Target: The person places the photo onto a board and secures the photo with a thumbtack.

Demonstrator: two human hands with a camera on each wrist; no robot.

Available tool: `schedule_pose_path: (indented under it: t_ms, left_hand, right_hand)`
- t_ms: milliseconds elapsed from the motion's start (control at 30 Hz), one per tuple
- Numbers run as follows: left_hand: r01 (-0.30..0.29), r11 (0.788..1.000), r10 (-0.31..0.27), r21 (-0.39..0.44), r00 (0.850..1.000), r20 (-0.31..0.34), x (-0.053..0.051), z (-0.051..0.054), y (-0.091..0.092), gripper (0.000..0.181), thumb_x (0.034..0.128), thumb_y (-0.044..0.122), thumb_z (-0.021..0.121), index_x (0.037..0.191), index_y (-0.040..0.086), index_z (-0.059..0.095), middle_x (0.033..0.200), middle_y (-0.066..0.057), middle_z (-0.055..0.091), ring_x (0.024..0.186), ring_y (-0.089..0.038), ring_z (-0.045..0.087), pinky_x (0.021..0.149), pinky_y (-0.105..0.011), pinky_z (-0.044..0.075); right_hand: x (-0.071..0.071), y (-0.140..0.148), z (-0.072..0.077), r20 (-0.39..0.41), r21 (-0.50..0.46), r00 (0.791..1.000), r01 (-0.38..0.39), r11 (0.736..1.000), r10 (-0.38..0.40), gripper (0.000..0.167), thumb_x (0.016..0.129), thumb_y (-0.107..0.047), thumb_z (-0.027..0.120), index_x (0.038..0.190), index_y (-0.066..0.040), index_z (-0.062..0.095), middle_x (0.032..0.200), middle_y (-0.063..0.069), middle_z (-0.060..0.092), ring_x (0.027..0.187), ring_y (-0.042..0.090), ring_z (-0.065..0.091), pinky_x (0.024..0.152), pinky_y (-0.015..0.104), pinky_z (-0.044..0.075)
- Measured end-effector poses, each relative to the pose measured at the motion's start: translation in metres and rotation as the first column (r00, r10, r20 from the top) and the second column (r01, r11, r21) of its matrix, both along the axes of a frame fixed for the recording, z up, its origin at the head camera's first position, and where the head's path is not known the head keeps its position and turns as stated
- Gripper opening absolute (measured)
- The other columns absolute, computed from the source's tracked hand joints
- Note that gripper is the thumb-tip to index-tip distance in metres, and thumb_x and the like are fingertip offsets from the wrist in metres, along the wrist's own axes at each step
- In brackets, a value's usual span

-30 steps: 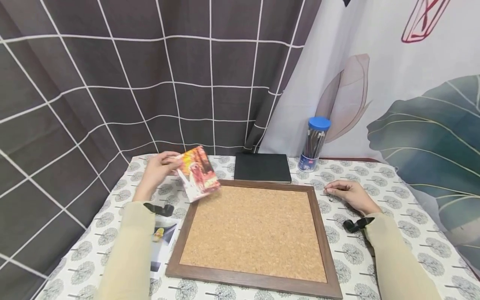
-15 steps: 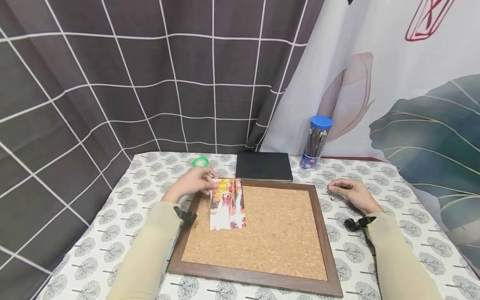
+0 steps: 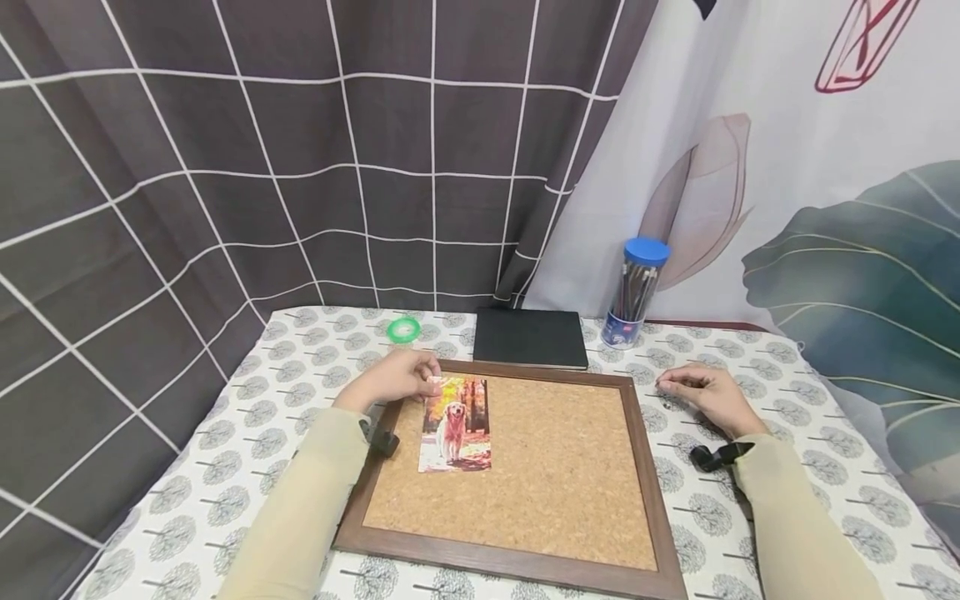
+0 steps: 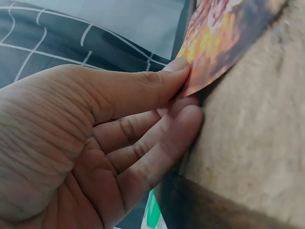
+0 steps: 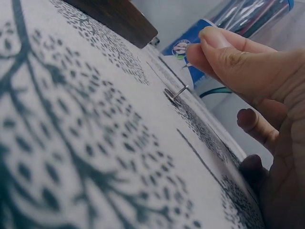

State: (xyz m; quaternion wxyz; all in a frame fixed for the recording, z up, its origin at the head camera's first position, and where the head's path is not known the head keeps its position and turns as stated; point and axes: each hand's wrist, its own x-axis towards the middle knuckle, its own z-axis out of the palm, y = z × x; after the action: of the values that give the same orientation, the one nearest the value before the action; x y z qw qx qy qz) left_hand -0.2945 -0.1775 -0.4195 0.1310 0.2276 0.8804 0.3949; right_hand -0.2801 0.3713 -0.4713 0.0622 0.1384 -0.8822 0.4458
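In the head view my left hand (image 3: 397, 379) pinches the top left corner of a photo print (image 3: 453, 433), which shows a golden dog among autumn trees. The print lies over the upper left of a wood-framed cork board (image 3: 555, 467). From the left wrist view, thumb and forefinger grip the print's edge close to the cork. Right of the board, my right hand (image 3: 705, 393) has its thumb tip against the forefinger; whether something small is between them is hidden. A metal thumbtack (image 5: 175, 94) lies point up on the cloth just by those fingers.
Behind the board lies a black notebook (image 3: 528, 337). A clear jar with a blue lid (image 3: 636, 292), filled with pencils, stands to its right. On the left at the back is a green ring-shaped item (image 3: 403, 329). Curtains (image 3: 375, 192) rise behind the table.
My left hand has carried the print rightward from beside the frame onto the cork's upper left and straightened it. The green ring has come into sight. My right hand has stayed nearly still.
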Motion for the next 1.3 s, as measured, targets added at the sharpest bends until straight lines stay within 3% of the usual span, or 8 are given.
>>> schedule_pose_path:
  t_ms: [100, 267, 700, 767, 867, 933, 1033, 1300]
  left_hand:
    - [0.002, 0.998, -0.005, -0.057, 0.998, -0.056, -0.001, -0.001, -0.001, 0.021, 0.0866, 0.015, 0.079, 0.101, 0.007, 0.067, 0.083, 0.001, 0.069, 0.072, -0.015, 0.066, 0.064, -0.032, 0.056]
    - [0.001, 0.996, -0.009, -0.093, 0.996, -0.085, -0.002, -0.003, -0.002, 0.022, 0.0856, 0.017, 0.081, 0.102, 0.01, 0.068, 0.085, 0.003, 0.07, 0.076, -0.012, 0.066, 0.072, -0.033, 0.054]
    - [-0.02, 0.994, 0.009, -0.108, 0.995, -0.101, 0.001, -0.013, -0.005, 0.023, 0.0845, 0.019, 0.081, 0.103, 0.012, 0.069, 0.088, 0.004, 0.069, 0.082, -0.011, 0.064, 0.079, -0.033, 0.053]
    - [-0.024, 0.993, 0.012, -0.112, 0.995, -0.104, 0.001, -0.013, -0.004, 0.021, 0.0845, 0.017, 0.08, 0.102, 0.012, 0.069, 0.088, 0.004, 0.068, 0.082, -0.011, 0.063, 0.079, -0.033, 0.053]
    - [-0.033, 0.992, 0.02, -0.122, 0.994, -0.109, 0.0, -0.013, -0.003, 0.02, 0.0848, 0.017, 0.079, 0.101, 0.013, 0.069, 0.087, 0.005, 0.068, 0.082, -0.011, 0.063, 0.079, -0.033, 0.053]
    - [-0.035, 0.992, 0.021, -0.123, 0.993, -0.114, 0.0, -0.012, -0.003, 0.02, 0.0856, 0.018, 0.079, 0.102, 0.013, 0.069, 0.087, 0.005, 0.068, 0.081, -0.012, 0.063, 0.078, -0.033, 0.053]
    - [-0.031, 0.993, 0.018, -0.116, 0.993, -0.114, -0.001, -0.012, -0.003, 0.021, 0.087, 0.02, 0.079, 0.104, 0.013, 0.069, 0.088, 0.004, 0.067, 0.081, -0.013, 0.062, 0.078, -0.033, 0.052]
    - [-0.019, 0.99, -0.007, -0.14, 0.983, -0.181, -0.003, -0.011, 0.001, 0.021, 0.0879, 0.024, 0.078, 0.103, 0.012, 0.069, 0.091, 0.003, 0.066, 0.082, -0.012, 0.06, 0.078, -0.033, 0.051]
  right_hand:
    - [0.005, -0.007, 0.008, -0.008, 0.023, 1.0, 0.011, 1.0, -0.011, 0.022, 0.094, -0.024, 0.073, 0.108, -0.007, 0.077, 0.107, -0.001, 0.068, 0.094, 0.007, 0.059, 0.076, 0.02, 0.048]
    - [0.011, -0.016, 0.015, -0.014, 0.045, 1.0, 0.014, 0.999, -0.014, 0.021, 0.095, -0.02, 0.073, 0.108, -0.004, 0.076, 0.105, 0.005, 0.067, 0.091, 0.01, 0.056, 0.074, 0.022, 0.045]
    - [0.001, -0.007, -0.006, -0.013, 0.066, 0.999, 0.032, 0.997, -0.032, 0.02, 0.092, -0.029, 0.076, 0.105, -0.014, 0.078, 0.105, 0.002, 0.067, 0.092, 0.01, 0.053, 0.079, 0.025, 0.041]
    - [0.001, -0.006, -0.005, -0.011, 0.055, 1.0, 0.024, 0.998, -0.023, 0.021, 0.091, -0.029, 0.076, 0.105, -0.014, 0.078, 0.105, 0.003, 0.067, 0.093, 0.01, 0.053, 0.09, 0.025, 0.04]
    - [0.0, -0.006, -0.004, -0.017, 0.054, 1.0, 0.018, 0.998, -0.017, 0.021, 0.091, -0.03, 0.076, 0.105, -0.014, 0.078, 0.105, 0.002, 0.067, 0.093, 0.009, 0.054, 0.093, 0.025, 0.038]
    - [0.001, -0.006, -0.003, -0.017, 0.057, 1.0, 0.018, 0.998, -0.017, 0.021, 0.092, -0.029, 0.075, 0.106, -0.013, 0.078, 0.105, 0.002, 0.068, 0.093, 0.008, 0.056, 0.091, 0.023, 0.041]
    - [0.002, -0.006, -0.001, -0.014, 0.062, 1.0, 0.024, 0.998, -0.023, 0.022, 0.093, -0.03, 0.074, 0.106, -0.013, 0.077, 0.105, 0.003, 0.069, 0.09, 0.009, 0.059, 0.074, 0.022, 0.046]
    - [-0.001, -0.003, -0.005, 0.016, 0.065, 0.999, 0.046, 0.997, -0.047, 0.025, 0.095, -0.028, 0.072, 0.111, -0.008, 0.074, 0.104, 0.002, 0.072, 0.083, 0.011, 0.061, 0.068, 0.023, 0.047]
